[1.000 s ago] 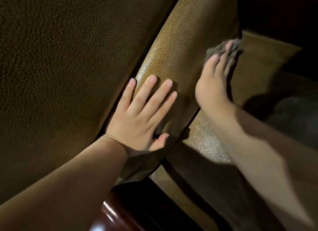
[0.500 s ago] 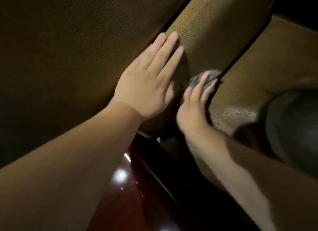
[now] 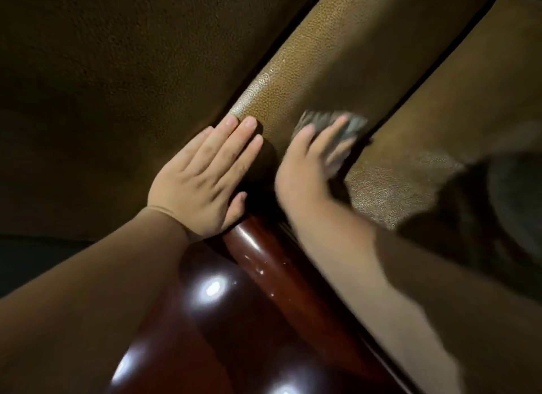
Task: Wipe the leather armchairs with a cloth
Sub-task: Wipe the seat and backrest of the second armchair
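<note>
Right hand (image 3: 308, 170) and grey cloth (image 3: 334, 124) motion-blurred, cloth mostly under fingers.

Left hand (image 3: 205, 179) flat on leather armrest (image 3: 337, 56); right hand (image 3: 311, 170) presses grey cloth (image 3: 331, 124) against it.

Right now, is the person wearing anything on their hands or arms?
No. The left hand and right hand are bare: no gloves, rings or watch show. Both forearms are bare too, with no sleeves in view. The fingernails are short and unpainted.

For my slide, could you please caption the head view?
Right hand presses grey cloth on leather armrest; left hand rests flat.
</note>
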### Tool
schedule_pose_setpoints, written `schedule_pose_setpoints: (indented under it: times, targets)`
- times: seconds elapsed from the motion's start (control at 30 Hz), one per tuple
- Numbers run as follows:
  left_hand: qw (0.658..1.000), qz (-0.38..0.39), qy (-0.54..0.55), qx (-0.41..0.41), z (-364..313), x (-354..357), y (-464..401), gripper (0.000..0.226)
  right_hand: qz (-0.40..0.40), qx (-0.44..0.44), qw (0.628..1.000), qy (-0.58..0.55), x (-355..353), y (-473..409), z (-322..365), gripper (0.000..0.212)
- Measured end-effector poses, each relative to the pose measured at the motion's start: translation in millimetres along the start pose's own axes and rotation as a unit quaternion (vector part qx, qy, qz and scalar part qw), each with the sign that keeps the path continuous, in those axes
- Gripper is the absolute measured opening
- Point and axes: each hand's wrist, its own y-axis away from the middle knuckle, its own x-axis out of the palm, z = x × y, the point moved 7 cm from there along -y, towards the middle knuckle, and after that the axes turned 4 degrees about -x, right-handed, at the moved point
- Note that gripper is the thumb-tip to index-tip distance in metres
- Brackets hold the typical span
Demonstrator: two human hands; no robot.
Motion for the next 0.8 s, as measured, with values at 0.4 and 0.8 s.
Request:
schedule_pose_setpoints:
  times: [0.4,0.8]
  targets:
    - [1.0,0.004,0.01,-0.003,3.3,-0.4,-1.5,0.081,0.128,0.417,0.88,-0.188,9.9,23.8,-4.9,0.066]
    - [1.0,0.012,0.01,-0.017,5.3,6.0,6.5,0.084,0.129,0.127,0.974,-0.136,-43.2,-39.5,14.4,0.063]
